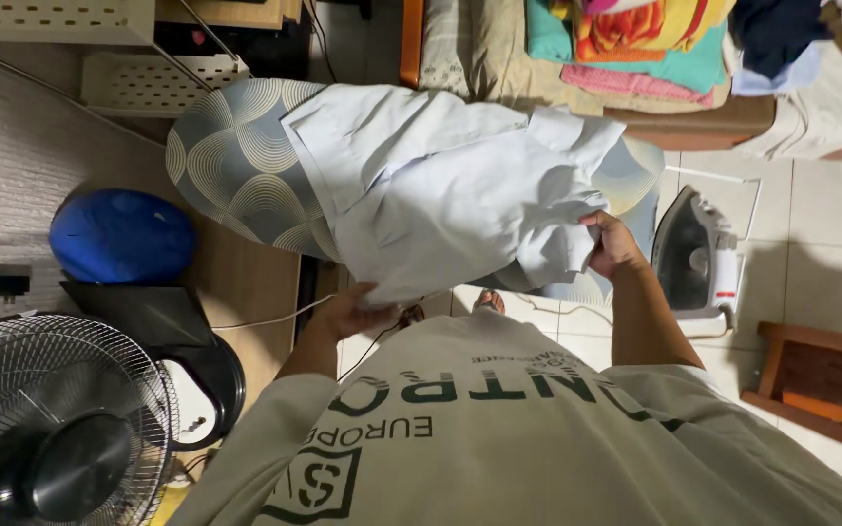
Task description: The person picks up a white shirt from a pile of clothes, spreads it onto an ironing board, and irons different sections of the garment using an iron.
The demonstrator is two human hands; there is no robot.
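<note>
Looking down past the person's printed beige T-shirt (499,438), both hands hold a pale blue shirt (431,195) over an ironing board. The left hand (348,314) is closed on the shirt's near lower edge, fingers curled under the cloth so only the back of the hand shows. The right hand (614,245) pinches a bunched fold at the shirt's right side, thumb and fingers shut on the fabric.

The shirt lies spread and rumpled across the ironing board (231,166), whose cover bears a grey pattern of concentric arcs; the cloth hides most of the board, leaving its rounded left end and a patch at the right bare. To handle it well, I judge the two grips should pull evenly apart so the panel lies flat, with the bunched right fold shaken out before it is laid down.

Just right of the board an iron (699,263) stands upright on the tiled floor, apart from the shirt. To the left sit a round fan (56,419) and a blue rounded object (121,236). Farthest off, folded coloured laundry (635,44) is stacked on a wooden surface beyond the board.
</note>
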